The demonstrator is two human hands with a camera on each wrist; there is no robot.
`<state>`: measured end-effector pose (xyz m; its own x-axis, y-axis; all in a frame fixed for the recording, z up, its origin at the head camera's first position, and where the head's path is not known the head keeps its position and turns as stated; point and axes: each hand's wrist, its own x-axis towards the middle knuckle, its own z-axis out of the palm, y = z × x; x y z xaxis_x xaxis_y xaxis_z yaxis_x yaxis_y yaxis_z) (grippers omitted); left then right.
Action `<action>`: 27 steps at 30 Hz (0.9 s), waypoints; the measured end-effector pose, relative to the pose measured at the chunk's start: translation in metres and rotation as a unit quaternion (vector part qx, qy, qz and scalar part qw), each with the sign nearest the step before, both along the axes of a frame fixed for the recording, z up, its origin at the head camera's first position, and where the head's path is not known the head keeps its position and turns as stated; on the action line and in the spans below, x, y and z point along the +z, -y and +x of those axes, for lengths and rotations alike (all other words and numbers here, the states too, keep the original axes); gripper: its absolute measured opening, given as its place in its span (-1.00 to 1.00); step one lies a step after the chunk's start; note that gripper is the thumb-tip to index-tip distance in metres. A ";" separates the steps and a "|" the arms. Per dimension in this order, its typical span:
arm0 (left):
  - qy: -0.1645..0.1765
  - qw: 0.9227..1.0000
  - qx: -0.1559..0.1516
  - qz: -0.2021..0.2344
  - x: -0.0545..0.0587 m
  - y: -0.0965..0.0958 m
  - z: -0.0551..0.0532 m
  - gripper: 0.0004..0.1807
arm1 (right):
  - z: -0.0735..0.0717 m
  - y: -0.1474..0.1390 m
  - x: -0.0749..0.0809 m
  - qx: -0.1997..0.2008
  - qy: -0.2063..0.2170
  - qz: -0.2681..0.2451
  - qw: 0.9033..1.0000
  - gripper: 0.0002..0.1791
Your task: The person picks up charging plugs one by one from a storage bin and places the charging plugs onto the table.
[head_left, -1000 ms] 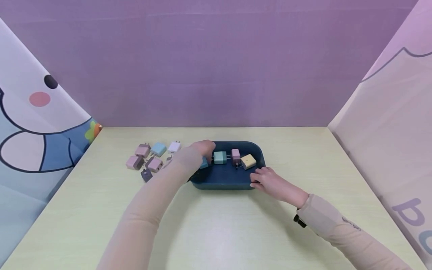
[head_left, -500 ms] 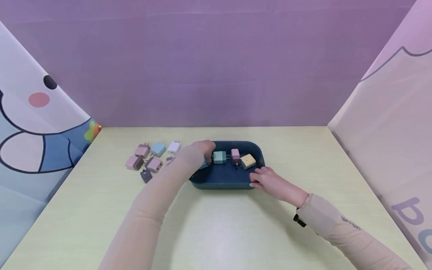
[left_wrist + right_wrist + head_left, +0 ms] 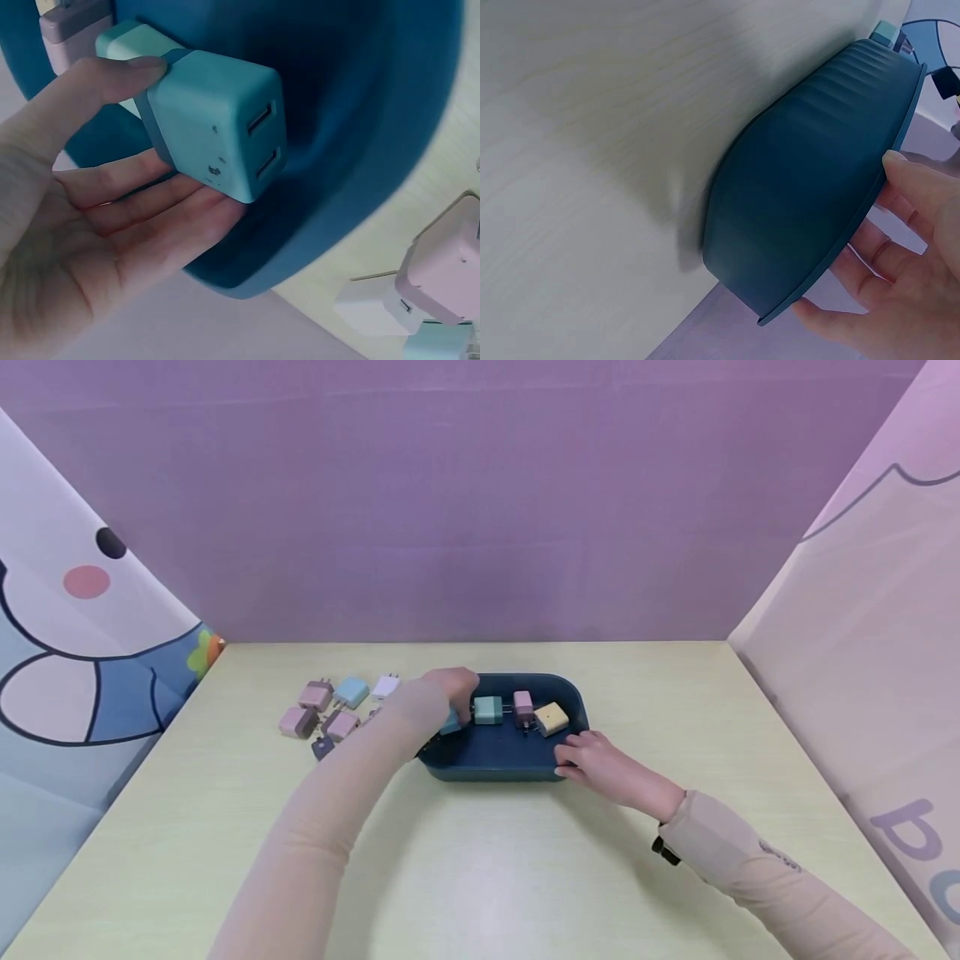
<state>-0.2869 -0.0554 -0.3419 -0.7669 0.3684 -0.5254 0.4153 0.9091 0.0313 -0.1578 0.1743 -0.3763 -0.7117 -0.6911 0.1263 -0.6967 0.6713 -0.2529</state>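
Note:
A dark blue tray (image 3: 495,762) sits mid-table. Over its left end my left hand (image 3: 454,695) pinches a teal two-port charger (image 3: 214,124) between thumb and fingers, just above the tray floor (image 3: 360,112). Inside the tray lie a pale green charger (image 3: 489,710), a pink charger (image 3: 523,705) and a yellow charger (image 3: 552,719). My right hand (image 3: 583,757) grips the tray's near right rim (image 3: 896,150), thumb over the edge and fingers under it.
Several loose chargers (image 3: 330,714), pink, light blue, white and dark, lie on the table left of the tray. Patterned panels wall in both sides and a purple wall closes the back. Bare tabletop (image 3: 487,877) lies in front of the tray.
Almost nothing: my left forearm has shifted slightly left while the hand keeps the teal charger over the tray's left end. The right hand has stayed on the rim.

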 end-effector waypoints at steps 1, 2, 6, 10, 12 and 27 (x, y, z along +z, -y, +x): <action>0.002 1.000 0.000 -0.001 0.001 -0.001 0.001 -0.64 | 0.000 0.000 0.000 0.000 0.001 0.000 1.000 -0.79; 0.003 1.000 0.002 -0.002 0.002 -0.002 0.001 -0.63 | 0.000 0.000 0.000 -0.001 0.001 0.001 1.000 -0.79; 0.009 1.000 0.001 -0.009 0.006 -0.004 0.003 -0.58 | 0.000 0.000 0.001 -0.001 0.001 0.001 1.000 -0.78; 0.011 1.000 -0.008 -0.015 0.010 -0.005 0.005 -0.58 | 0.001 0.000 0.001 -0.001 0.003 -0.001 1.000 -0.79; 0.013 1.000 -0.009 -0.013 0.012 -0.006 0.006 -0.60 | 0.001 -0.001 0.001 -0.002 0.004 -0.002 1.000 -0.79; 0.023 1.000 -0.018 0.008 0.025 0.001 0.011 -0.50 | 0.000 -0.002 0.001 -0.001 0.003 -0.002 1.000 -0.80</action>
<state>-0.2754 -0.0569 -0.3164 -0.7286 0.4034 -0.5535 0.4452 0.8931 0.0648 -0.1579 0.1759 -0.3755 -0.7139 -0.6891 0.1246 -0.6938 0.6718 -0.2594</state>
